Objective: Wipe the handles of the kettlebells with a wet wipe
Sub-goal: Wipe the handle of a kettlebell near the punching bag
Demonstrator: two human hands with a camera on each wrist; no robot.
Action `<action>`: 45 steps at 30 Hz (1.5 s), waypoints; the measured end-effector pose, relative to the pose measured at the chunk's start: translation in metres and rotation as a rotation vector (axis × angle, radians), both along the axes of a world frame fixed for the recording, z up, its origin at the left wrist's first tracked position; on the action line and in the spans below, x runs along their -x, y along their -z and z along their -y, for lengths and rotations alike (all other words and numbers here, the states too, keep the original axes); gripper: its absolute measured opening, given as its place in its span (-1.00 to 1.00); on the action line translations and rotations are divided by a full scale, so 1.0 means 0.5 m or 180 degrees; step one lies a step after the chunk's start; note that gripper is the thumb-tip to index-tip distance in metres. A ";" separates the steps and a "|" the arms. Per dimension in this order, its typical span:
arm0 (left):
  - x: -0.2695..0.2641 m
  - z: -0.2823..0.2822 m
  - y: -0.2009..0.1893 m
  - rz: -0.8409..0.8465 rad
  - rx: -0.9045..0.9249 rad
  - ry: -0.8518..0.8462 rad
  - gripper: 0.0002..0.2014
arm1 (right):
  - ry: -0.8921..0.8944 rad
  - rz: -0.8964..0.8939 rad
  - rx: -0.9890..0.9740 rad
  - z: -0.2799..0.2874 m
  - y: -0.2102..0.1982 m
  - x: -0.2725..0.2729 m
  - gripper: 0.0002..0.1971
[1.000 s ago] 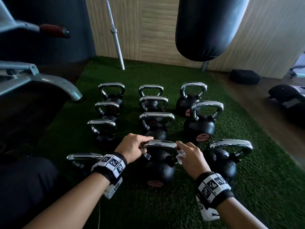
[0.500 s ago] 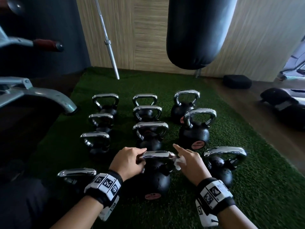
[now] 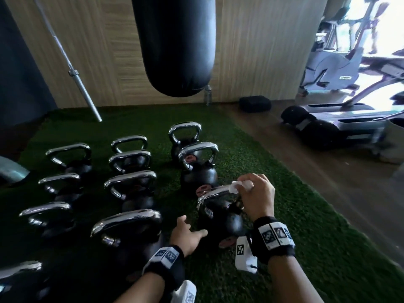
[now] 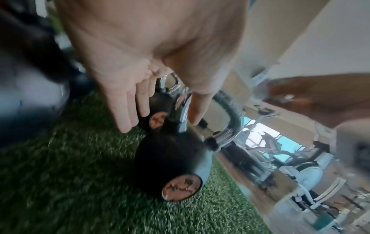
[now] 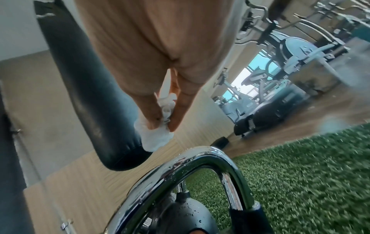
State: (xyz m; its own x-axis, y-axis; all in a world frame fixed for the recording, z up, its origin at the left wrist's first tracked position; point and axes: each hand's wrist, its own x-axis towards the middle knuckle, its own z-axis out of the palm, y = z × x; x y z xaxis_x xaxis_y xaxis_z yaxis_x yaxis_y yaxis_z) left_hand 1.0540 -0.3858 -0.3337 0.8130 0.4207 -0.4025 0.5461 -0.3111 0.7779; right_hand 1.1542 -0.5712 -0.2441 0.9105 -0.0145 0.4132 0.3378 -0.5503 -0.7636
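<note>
Several black kettlebells with chrome handles stand in rows on green turf [image 3: 273, 248]. My right hand [image 3: 249, 188] pinches a crumpled white wet wipe [image 3: 235, 186] just above the handle [image 3: 216, 192] of the front-right kettlebell [image 3: 220, 224]. In the right wrist view the wipe [image 5: 156, 139] hangs from my fingertips [image 5: 154, 123] a little above the wet chrome handle [image 5: 200, 159]. My left hand [image 3: 191, 226] is open and holds nothing, low beside that kettlebell's body. In the left wrist view its thumb [image 4: 197, 110] lies close to the kettlebell's handle [image 4: 230, 126].
A black punching bag [image 3: 175, 44] hangs over the far end of the turf. A steel barbell [image 3: 72, 68] leans on the wooden wall. A black pad [image 3: 254, 103] and treadmills [image 3: 328, 119] stand on the wood floor at right. A grey machine part [image 3: 11, 171] juts in at left.
My left hand let go of the front-middle kettlebell's handle and moved right, open. My right hand carried the wipe over to the front-right kettlebell's handle. The head view swung right.
</note>
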 end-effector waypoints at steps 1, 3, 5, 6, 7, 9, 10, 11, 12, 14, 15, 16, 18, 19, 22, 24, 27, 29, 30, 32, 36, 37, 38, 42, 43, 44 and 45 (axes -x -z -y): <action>-0.018 0.021 0.021 -0.0087 0.0164 -0.0165 0.03 | 0.0035 -0.0072 -0.0070 0.004 0.003 -0.005 -0.82; -0.048 0.059 0.058 -0.0179 0.0492 -0.0452 0.16 | 0.0010 -0.0181 -0.0124 0.008 0.008 -0.013 -0.84; -0.072 0.088 0.087 -0.0097 0.0770 -0.0769 0.33 | -0.0077 -0.0173 -0.0118 0.011 0.012 -0.021 -0.85; -0.081 0.099 0.100 -0.0024 0.0852 -0.0900 0.38 | -0.0110 -0.0116 -0.0092 0.012 0.014 -0.023 -0.84; -0.089 0.108 0.106 0.0021 0.0891 -0.0993 0.40 | -0.0106 0.0016 -0.0030 0.012 0.014 -0.024 -0.82; -0.106 0.120 0.110 0.0049 0.0901 -0.1124 0.49 | -0.0086 0.0403 0.0157 0.007 0.014 -0.024 -0.77; -0.112 0.126 0.108 0.0066 0.0920 -0.1182 0.56 | -0.0130 0.0555 0.0225 0.003 0.017 -0.022 -0.74; -0.123 0.129 0.113 0.0084 0.0950 -0.1222 0.62 | -0.0196 0.0677 0.0264 -0.001 0.019 -0.019 -0.72; -0.136 0.132 0.117 0.0120 0.0982 -0.1242 0.67 | -0.0267 0.0759 0.0300 -0.005 0.021 -0.018 -0.72; -0.155 0.135 0.132 0.0220 0.1015 -0.1320 0.80 | -0.0390 0.0787 0.0368 -0.013 0.030 -0.022 -0.72; -0.166 0.134 0.148 0.0250 0.1011 -0.1356 0.83 | -0.0472 0.0793 0.0386 -0.020 0.040 -0.032 -0.71; -0.169 0.132 0.155 0.0280 0.0987 -0.1380 0.82 | -0.0564 0.0817 0.0394 -0.027 0.048 -0.039 -0.70; -0.172 0.129 0.162 0.0275 0.0913 -0.1399 0.74 | -0.0688 0.0827 0.0455 -0.044 0.068 -0.050 -0.67; -0.173 0.130 0.164 0.0275 0.0900 -0.1404 0.69 | -0.0696 0.0792 0.0514 -0.050 0.076 -0.052 -0.66; -0.177 0.133 0.167 0.0291 0.0968 -0.1402 0.68 | -0.0483 0.0710 0.0499 -0.041 0.090 -0.058 -0.66; -0.179 0.129 0.177 0.0317 0.0995 -0.1416 0.71 | -0.0211 0.0566 0.0361 -0.017 0.099 -0.082 -0.69; -0.183 0.124 0.194 0.0347 0.1009 -0.1388 0.72 | 0.0008 0.0496 0.0191 0.017 0.109 -0.102 -0.68; -0.185 0.123 0.199 0.0371 0.0956 -0.1370 0.70 | -0.0201 0.0629 0.0255 0.025 0.112 -0.088 -0.66; -0.186 0.123 0.203 0.0394 0.0921 -0.1361 0.68 | -0.0312 0.0670 0.0312 0.027 0.113 -0.078 -0.66; -0.187 0.121 0.208 0.0432 0.0866 -0.1345 0.65 | -0.0342 0.0581 0.0296 0.035 0.121 -0.075 -0.66; -0.184 0.120 0.211 0.0477 0.0850 -0.1348 0.62 | 0.0051 -0.0290 -0.0145 0.057 0.130 -0.120 -0.73; -0.182 0.120 0.211 0.0475 0.0837 -0.1348 0.61 | 0.0107 -0.0578 -0.0253 0.062 0.136 -0.133 -0.73; -0.181 0.120 0.208 0.0490 0.0830 -0.1342 0.59 | 0.0153 -0.0786 -0.0310 0.064 0.144 -0.143 -0.73; -0.172 0.124 0.193 0.0594 0.0828 -0.1296 0.45 | 0.0158 -0.1284 -0.0540 0.071 0.188 -0.170 -0.78; -0.170 0.124 0.192 0.0603 0.0832 -0.1306 0.42 | 0.0141 -0.1463 -0.0626 0.073 0.201 -0.174 -0.80; -0.168 0.124 0.190 0.0621 0.0842 -0.1311 0.42 | 0.0109 -0.1640 -0.0676 0.076 0.215 -0.176 -0.81; -0.168 0.123 0.187 0.0647 0.0848 -0.1293 0.43 | 0.0048 -0.1783 -0.0689 0.079 0.225 -0.175 -0.81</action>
State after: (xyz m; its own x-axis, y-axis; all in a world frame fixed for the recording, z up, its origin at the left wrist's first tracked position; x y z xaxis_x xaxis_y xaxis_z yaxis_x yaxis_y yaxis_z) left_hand 1.1379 -0.4470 -0.4274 0.6785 0.6227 -0.3897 0.4114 0.1173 0.9039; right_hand 1.2419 -0.6105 -0.3568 0.9879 -0.0593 -0.1433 -0.1551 -0.3642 -0.9183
